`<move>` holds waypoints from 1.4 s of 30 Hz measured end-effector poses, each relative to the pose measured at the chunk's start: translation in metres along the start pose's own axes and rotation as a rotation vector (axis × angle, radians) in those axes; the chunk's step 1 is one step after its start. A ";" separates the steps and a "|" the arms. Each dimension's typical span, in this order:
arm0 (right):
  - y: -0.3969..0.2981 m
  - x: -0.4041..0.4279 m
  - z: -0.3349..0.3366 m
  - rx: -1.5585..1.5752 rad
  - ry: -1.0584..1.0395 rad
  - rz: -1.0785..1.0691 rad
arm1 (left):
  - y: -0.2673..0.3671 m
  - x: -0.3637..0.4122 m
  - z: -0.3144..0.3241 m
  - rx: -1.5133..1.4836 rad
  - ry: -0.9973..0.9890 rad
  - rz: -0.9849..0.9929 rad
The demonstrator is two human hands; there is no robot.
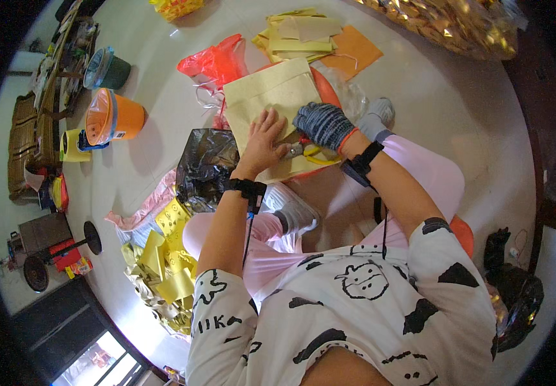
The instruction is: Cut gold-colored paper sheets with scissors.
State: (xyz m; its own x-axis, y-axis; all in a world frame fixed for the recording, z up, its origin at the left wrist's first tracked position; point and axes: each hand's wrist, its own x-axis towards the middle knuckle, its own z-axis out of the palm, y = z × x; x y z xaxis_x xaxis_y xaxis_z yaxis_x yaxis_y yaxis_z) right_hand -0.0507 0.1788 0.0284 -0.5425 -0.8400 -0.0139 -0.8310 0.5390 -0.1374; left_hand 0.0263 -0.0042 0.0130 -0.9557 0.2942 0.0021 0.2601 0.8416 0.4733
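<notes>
My bare left hand lies flat, fingers spread a little, on a stack of yellowish paper sheets. The stack rests on a red-orange round surface, mostly covered by it. My right hand, in a grey-and-black knit glove, is curled on the right side of the stack. Its fingertips face away, so whether it grips anything is hidden. Between my hands, a hand tool with yellow handles and a metal head lies on the paper, near my left thumb. A red part shows beside it, partly under the glove.
Beyond the stack lie more yellow sheets, an orange sheet and a red plastic bag. To the left are a black plastic bag, crumpled yellow paper and an orange bucket. Gold foil pieces fill a bag far right.
</notes>
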 end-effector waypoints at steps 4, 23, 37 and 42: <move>0.004 0.004 -0.001 0.121 -0.015 0.086 | 0.000 0.005 0.004 0.060 0.002 -0.013; 0.039 -0.055 -0.044 0.021 0.299 0.226 | -0.007 0.006 0.010 0.093 0.062 0.020; 0.016 -0.028 -0.003 -0.268 0.291 0.012 | -0.048 -0.069 -0.055 0.659 0.182 -0.239; -0.005 -0.033 -0.031 -0.268 0.016 0.104 | 0.037 -0.038 -0.045 0.228 0.315 -0.082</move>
State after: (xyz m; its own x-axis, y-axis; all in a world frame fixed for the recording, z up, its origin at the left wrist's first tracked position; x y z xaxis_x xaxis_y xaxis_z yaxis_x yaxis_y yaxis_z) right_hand -0.0326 0.2054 0.0605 -0.6268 -0.7792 0.0021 -0.7724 0.6217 0.1303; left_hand 0.0656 -0.0046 0.0703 -0.9608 0.0987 0.2591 0.1713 0.9461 0.2750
